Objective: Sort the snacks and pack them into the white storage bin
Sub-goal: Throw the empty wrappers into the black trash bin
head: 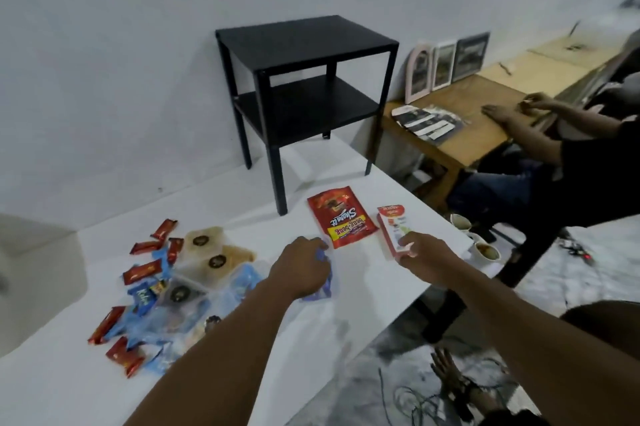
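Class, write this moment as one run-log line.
left hand: on blue packet | right hand: grip on red-and-white box | red pouch: flat between them | snack pile: unsorted

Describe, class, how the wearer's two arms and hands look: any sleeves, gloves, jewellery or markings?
Both forearms are bare right to the bottom edge of the picture; no sleeves show. The left hand and right hand wear no gloves. No watch, ring, bracelet or marking is visible.

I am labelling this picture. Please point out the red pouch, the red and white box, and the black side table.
red pouch (341, 217), head view, middle of its front.
red and white box (393, 229), head view, top face.
black side table (304, 39), head view, tabletop.
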The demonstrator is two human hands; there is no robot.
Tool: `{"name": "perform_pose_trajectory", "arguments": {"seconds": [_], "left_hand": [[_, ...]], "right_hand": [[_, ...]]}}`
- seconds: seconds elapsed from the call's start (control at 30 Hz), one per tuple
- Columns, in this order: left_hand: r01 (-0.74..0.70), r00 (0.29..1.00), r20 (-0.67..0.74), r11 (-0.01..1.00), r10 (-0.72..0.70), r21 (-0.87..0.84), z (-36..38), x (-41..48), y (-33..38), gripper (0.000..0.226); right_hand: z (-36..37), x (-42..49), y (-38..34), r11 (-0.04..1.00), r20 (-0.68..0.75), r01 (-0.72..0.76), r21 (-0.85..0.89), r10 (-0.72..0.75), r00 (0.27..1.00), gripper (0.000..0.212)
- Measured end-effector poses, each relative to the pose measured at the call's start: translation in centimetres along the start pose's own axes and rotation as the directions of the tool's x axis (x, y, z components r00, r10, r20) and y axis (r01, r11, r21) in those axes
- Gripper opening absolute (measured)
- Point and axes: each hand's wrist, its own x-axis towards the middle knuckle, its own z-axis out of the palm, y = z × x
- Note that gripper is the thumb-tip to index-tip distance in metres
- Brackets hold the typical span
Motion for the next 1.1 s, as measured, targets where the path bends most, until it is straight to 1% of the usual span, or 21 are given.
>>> {"name": "perform_pose_trajectory", "arguments": {"seconds": [0.1, 0.2, 0.3, 0.37, 0.47, 0.57, 0.63, 0.7, 0.73, 0.8, 0.93, 1.03, 1.1], "left_hand": [[-0.026, 1.0, 0.008, 0.999, 0.026, 0.037, 0.9, 3.5, -0.5, 0.044], [-0.014, 0.998, 0.066, 0.996, 0.008, 0.087, 1.5, 5.3, -0.6, 0.042], [-0.008, 0.993, 0.115, 0.988, -0.01, 0.155, 2.0, 8.2, -0.7, 0.047], [-0.019, 0.994, 0.108, 0.985, 0.0, 0.172, 2.5, 10.4, -0.2, 0.05], [-0.011, 0.995, 0.099, 0.983, -0.007, 0.182, 4.1, 13.5, 0.8, 0.055], [0.008, 0.996, 0.089, 0.969, -0.031, 0.249, 6.1, 17.2, 1.4, 0.06], [0.05, 0.995, 0.075, 0.962, -0.073, 0.27, 7.9, 20.3, 1.7, 0.063], [0.117, 0.99, 0.047, 0.955, -0.135, 0.271, 9.6, 23.4, 2.2, 0.066], [0.153, 0.985, 0.03, 0.948, -0.168, 0.278, 10.4, 24.8, 2.4, 0.068], [0.217, 0.973, 0.009, 0.925, -0.231, 0.312, 11.9, 27.6, 2.4, 0.071], [0.303, 0.942, 0.014, 0.869, -0.334, 0.39, 14.6, 30.8, 1.2, 0.079], [0.32, 0.933, 0.016, 0.845, -0.361, 0.429, 15.8, 31.6, 0.8, 0.082], [0.325, 0.927, 0.03, 0.841, -0.373, 0.432, 16.0, 31.9, 0.7, 0.087]], "right_hand": [[-0.5, 2.2, 1.7, 0.999, -0.027, -0.033, -0.042, 0.032, 0.999, 0.048], [0.2, 3.6, 2.8, 0.993, 0.026, -0.107, -0.043, 0.108, 0.994, 0.055], [1.1, 5.5, 3.7, 0.991, 0.043, -0.133, -0.022, 0.133, 0.99, 0.058], [1.5, 7.3, 4.3, 0.989, 0.05, -0.148, -0.007, 0.148, 0.988, 0.061], [1.8, 10.7, 5.1, 0.988, 0.071, -0.152, -0.03, 0.154, 0.986, 0.07], [2.3, 14.7, 5.9, 0.992, 0.092, -0.116, -0.048, 0.12, 0.988, 0.08], [3.0, 17.7, 7.0, 0.996, 0.097, -0.059, -0.072, 0.066, 0.993, 0.084], [3.7, 20.7, 8.3, 0.991, 0.148, 0.039, -0.125, -0.021, 0.989, 0.089], [4.1, 22.1, 9.0, 0.982, 0.196, 0.088, -0.168, -0.055, 0.979, 0.091], [4.6, 24.6, 10.0, 0.961, 0.264, 0.162, -0.225, -0.1, 0.959, 0.092], [4.4, 28.1, 10.8, 0.947, 0.204, 0.218, -0.236, -0.171, 0.964, 0.096], [4.1, 30.1, 10.8, 0.954, 0.186, 0.221, -0.204, -0.183, 0.965, 0.097], [4.0, 31.0, 10.8, 0.952, 0.155, 0.219, -0.213, -0.188, 0.97, 0.097]]}}
